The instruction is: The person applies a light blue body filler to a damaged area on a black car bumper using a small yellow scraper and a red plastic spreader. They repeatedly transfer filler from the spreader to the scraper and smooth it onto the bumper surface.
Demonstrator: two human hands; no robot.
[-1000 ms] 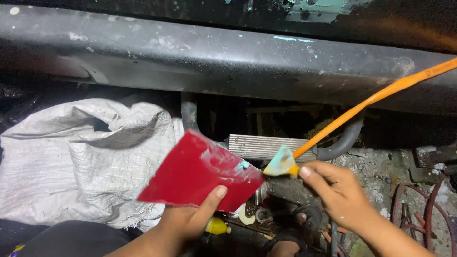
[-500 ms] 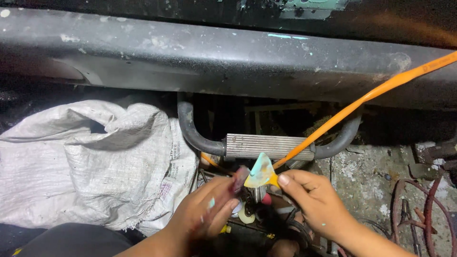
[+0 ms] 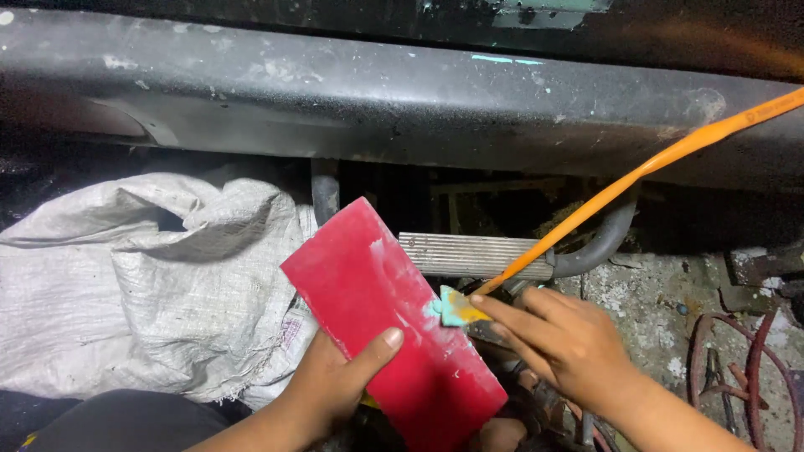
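The fingers of the right hand [image 3: 563, 345] pinch the blade end of an orange-handled scraper [image 3: 459, 306], its small flat blade smeared with pale turquoise paste and pressed against the right edge of a red plastic card [image 3: 387, 325]. The long orange handle [image 3: 662, 161] runs up and to the right, out of the frame at the upper right corner. The left hand [image 3: 331, 387] grips the card from below, the thumb [image 3: 378, 348] laid across its red face and the other fingers hidden behind it; the card is held tilted, its upper corner pointing up and left, with whitish smears and flecks of turquoise on its surface. Both forearms enter from the bottom edge of the view.

Just behind the card and scraper lies a ribbed grey metal step plate [image 3: 473, 254] fixed to a bent dark pipe [image 3: 596, 248]. To the left, a crumpled white woven sack [image 3: 142, 276] is heaped beside the card. Across the top stretches a broad dark, dusty body panel [image 3: 360, 100], marked with white scuffs and a few turquoise spots. At the lower right, rusty reddish rings [image 3: 758, 368] rest on rough, dirty ground [image 3: 653, 301].
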